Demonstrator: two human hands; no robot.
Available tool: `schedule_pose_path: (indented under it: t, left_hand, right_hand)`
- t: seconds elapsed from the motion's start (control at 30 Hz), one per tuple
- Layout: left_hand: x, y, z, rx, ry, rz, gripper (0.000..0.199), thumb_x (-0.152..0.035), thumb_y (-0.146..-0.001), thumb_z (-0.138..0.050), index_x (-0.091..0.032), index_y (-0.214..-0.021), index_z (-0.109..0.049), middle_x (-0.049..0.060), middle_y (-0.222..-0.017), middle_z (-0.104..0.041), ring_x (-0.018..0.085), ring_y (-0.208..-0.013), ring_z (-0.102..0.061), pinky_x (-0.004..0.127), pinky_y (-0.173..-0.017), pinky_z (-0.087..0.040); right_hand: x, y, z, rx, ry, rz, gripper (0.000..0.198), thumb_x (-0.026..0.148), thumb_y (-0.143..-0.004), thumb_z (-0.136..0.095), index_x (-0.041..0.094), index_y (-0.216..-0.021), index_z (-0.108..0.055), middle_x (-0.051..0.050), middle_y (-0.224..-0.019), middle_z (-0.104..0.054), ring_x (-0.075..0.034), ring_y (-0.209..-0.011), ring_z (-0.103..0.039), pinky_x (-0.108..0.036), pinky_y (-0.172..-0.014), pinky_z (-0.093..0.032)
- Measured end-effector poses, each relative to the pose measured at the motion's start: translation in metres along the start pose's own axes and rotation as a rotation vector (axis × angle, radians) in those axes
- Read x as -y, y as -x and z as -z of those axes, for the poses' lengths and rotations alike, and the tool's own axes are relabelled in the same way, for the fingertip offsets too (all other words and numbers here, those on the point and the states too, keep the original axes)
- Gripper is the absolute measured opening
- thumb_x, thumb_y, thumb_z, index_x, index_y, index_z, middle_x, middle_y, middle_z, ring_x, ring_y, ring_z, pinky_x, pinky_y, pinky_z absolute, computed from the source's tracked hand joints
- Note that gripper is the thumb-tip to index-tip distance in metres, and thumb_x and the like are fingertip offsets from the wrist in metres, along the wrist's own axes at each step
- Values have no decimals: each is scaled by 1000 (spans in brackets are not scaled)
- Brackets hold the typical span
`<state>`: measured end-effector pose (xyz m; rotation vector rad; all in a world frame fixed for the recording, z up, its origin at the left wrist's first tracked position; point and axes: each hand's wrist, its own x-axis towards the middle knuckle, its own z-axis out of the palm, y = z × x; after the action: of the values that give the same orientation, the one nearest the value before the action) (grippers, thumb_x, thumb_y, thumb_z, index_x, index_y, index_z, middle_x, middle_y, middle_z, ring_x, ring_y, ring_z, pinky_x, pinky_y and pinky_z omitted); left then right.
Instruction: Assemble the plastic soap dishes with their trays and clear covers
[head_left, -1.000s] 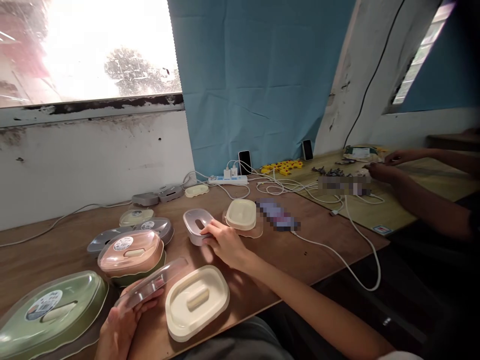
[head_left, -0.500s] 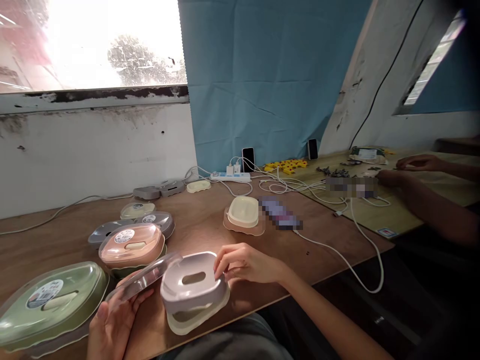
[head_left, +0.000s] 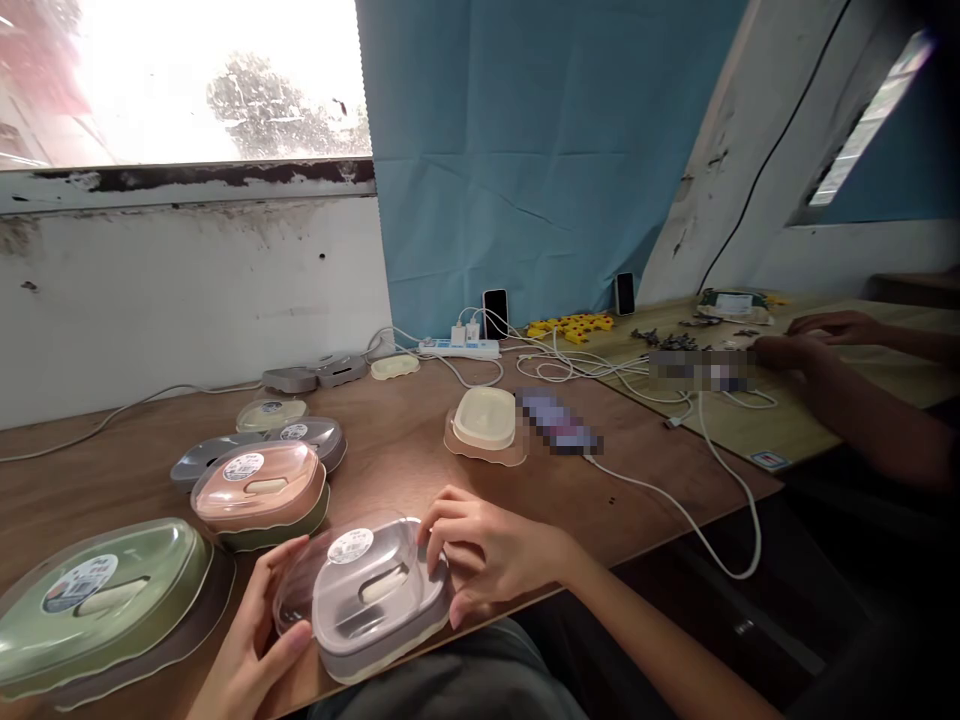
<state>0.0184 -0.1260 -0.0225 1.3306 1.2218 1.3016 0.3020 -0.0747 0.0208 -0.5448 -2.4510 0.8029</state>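
Observation:
Right at the table's front edge sits a light grey plastic box (head_left: 375,650) with an oval slot in its top. Cream plastic shows through the slot and as a thin edge underneath. A clear lid (head_left: 294,592) with a round white label lies over the box, shifted to the left so its left side overhangs. My left hand (head_left: 259,620) grips that overhanging side between thumb and fingers. Curled over the right rim, my right hand (head_left: 487,545) holds the grey box, its fingertips by the lid's right part.
Left of me stand a green lidded box (head_left: 150,610) and a pink lidded box (head_left: 259,500), with grey boxes (head_left: 214,460) behind. A cream tray (head_left: 486,415), a phone (head_left: 559,420) and white cables (head_left: 675,500) lie ahead. At right are another person's hands (head_left: 832,330).
My left hand has brought the clear lid from a tilt beside the box down over its top. The grey box has settled lower onto the cream piece, with my right hand still at its rim.

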Motion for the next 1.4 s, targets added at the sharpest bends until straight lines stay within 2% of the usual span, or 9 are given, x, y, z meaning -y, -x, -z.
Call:
schedule_pose_path:
  t: [0.1,0.3,0.53,0.63,0.73,0.93,1.07,1.2,1.4]
  left_hand:
    - [-4,5,-3,68,-67,-12,58,-49,-69,-71,-26,-118,-52,8,-132,-55,31,-126,-45,40,-109,-29]
    - [-14,7,-4,112,-136,-9,57,-47,-68,-73,-28,-119,-59,8,-132,-56,33,-124,-47,43,-110,-28]
    - [-14,4,0,205,-175,-51,52,-44,-68,-72,-29,-116,-65,7,-133,-56,36,-127,-44,49,-111,-24]
    - [-9,3,0,192,-150,-117,48,-44,-68,-72,-29,-114,-67,8,-136,-52,36,-128,-42,48,-110,-25]
    - [-4,4,-4,143,-108,-155,51,-45,-65,-75,-29,-112,-67,9,-137,-51,36,-127,-42,47,-109,-27]
    - [-1,5,-11,115,-197,-268,58,-52,-62,-74,-31,-116,-65,9,-135,-53,39,-127,-41,50,-109,-27]
    - [2,7,-12,112,-199,-232,63,-50,-64,-72,-30,-123,-59,9,-134,-54,38,-125,-44,50,-110,-24]
    - [2,7,-11,134,-140,-166,67,-50,-63,-71,-27,-124,-58,9,-125,-60,37,-117,-52,48,-107,-31]
    - [2,7,-10,143,-190,-160,67,-42,-59,-76,-28,-123,-59,9,-124,-61,37,-116,-52,47,-105,-34]
  right_hand:
    - [-2,4,-13,-35,52,-26,44,43,-63,-80,20,-95,-61,-8,-111,-56,-24,-111,-47,-37,-95,-40]
    - [-15,15,-46,-234,-7,-147,73,38,-56,-84,19,-111,-41,-12,-119,-45,-24,-111,-49,-37,-92,-43]
    - [-13,16,-46,-201,60,-125,104,35,-60,-82,21,-139,-16,-19,-140,-26,-30,-134,-29,-44,-106,-32]
    - [-8,15,-44,-132,68,-142,90,35,-67,-78,27,-140,-26,-16,-146,-20,-28,-133,-32,-42,-106,-33]
    - [-5,14,-41,-116,36,-190,76,35,-71,-75,26,-136,-37,-15,-146,-23,-27,-133,-34,-40,-105,-34]
    - [-4,13,-38,-121,-23,-209,76,35,-71,-74,18,-135,-36,-18,-142,-32,-27,-134,-32,-39,-106,-33]
    - [-5,14,-39,-137,-28,-186,77,34,-69,-75,17,-133,-36,-19,-142,-32,-26,-134,-33,-38,-105,-33]
    - [-5,13,-39,-140,-24,-205,75,34,-69,-75,18,-132,-37,-19,-142,-32,-27,-134,-33,-40,-105,-33]
    - [-8,14,-41,-144,-15,-170,70,35,-72,-74,19,-131,-39,-19,-142,-33,-26,-133,-34,-39,-104,-35]
